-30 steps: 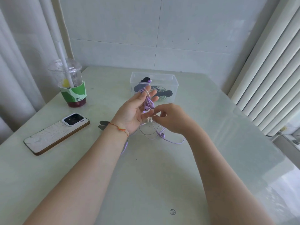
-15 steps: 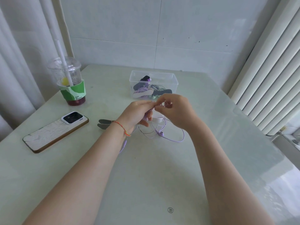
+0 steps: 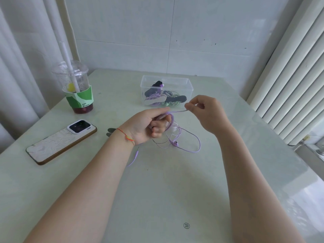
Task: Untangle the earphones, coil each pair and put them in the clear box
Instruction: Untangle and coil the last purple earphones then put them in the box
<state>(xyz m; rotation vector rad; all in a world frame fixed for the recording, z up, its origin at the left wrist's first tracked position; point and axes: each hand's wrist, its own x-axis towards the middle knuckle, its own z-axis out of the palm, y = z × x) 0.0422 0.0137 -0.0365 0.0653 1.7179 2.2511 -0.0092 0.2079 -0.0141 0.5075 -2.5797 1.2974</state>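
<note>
**Purple cord drawn taut between the hands**

At the far left of the bench (image 3: 157, 199) stands an iced drink cup (image 3: 77, 88) with a straw, and a phone (image 3: 61, 142) lies face down in front of it. Just right of the phone, the left hand (image 3: 147, 125) curls its fingers round the bunched purple earphones (image 3: 172, 123), with the plug end (image 3: 135, 153) trailing below the wrist. A second ago the two hands worked close together over this bundle; now the right hand (image 3: 206, 113) has pulled away to the right, pinching the cord between thumb and fingertip, so a short stretch runs tight between them. Loose loops and one earbud (image 3: 175, 143) lie on the bench beneath. That pull suggests a strand is being freed or tightened round the bundle, so this pair is probably not yet coiled. Behind the hands, the clear box (image 3: 166, 83) already holds several wound pairs.
</note>
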